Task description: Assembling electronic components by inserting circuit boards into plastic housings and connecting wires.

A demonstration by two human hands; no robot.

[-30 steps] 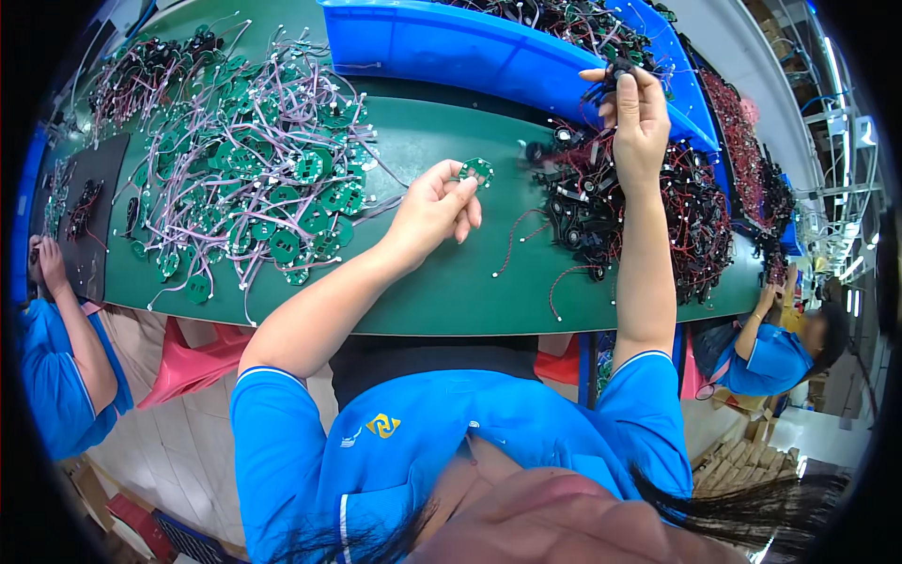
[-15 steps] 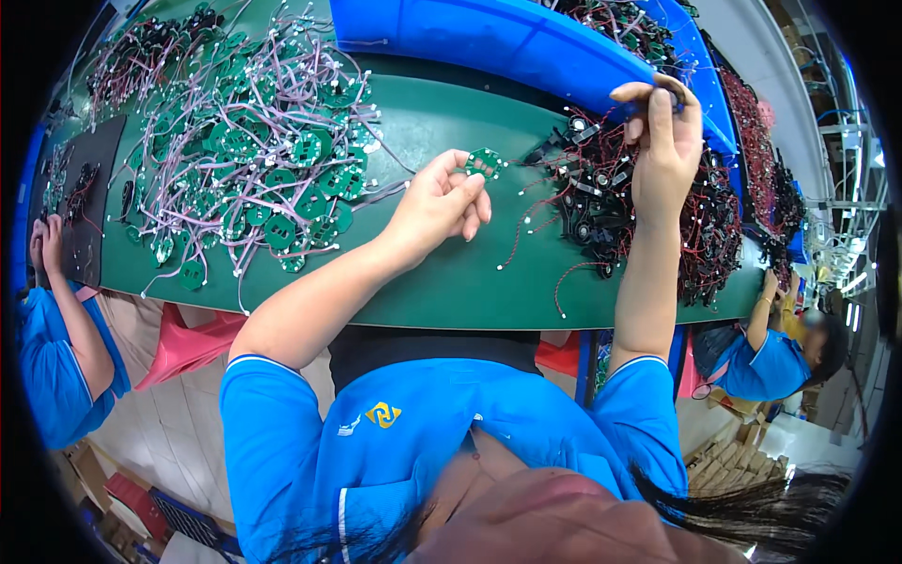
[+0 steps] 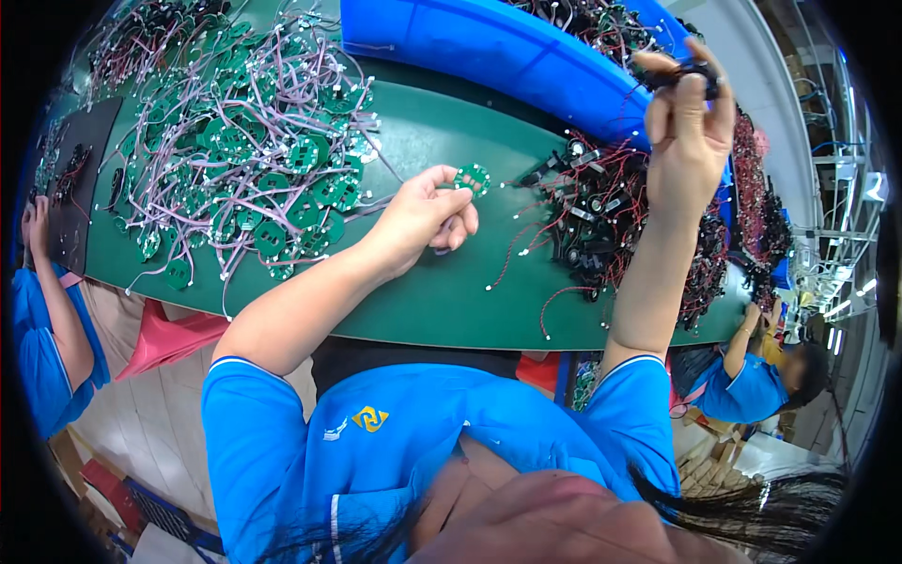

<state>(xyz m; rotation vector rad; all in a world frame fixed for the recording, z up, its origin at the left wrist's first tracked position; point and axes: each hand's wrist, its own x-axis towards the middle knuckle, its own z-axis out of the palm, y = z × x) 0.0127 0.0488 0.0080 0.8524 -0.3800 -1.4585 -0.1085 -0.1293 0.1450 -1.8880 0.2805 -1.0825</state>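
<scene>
My left hand (image 3: 427, 214) pinches a small round green circuit board (image 3: 473, 179) by its edge, above the green tabletop. Raised at the far right, my right hand (image 3: 691, 132) has its fingers closed on a small black part (image 3: 697, 79), whose exact kind is partly hidden by the fingers. Beneath and left of my right forearm spreads a heap of black parts (image 3: 592, 211) with thin red and black wires. To the left of my left hand lies a big pile of green circuit boards (image 3: 272, 183) with pinkish-grey cables and white connectors.
A long blue bin (image 3: 489, 42) stands along the far side, with more wired black parts (image 3: 601, 38) behind its wall. The green table (image 3: 442, 301) ends close to my body. Co-workers sit at the left (image 3: 56, 329) and right (image 3: 747, 381), their hands at the table.
My right hand has risen up and to the right, away from the heap, carrying the black part. The left hand stays nearly in place, still pinching the circuit board, which is turned slightly.
</scene>
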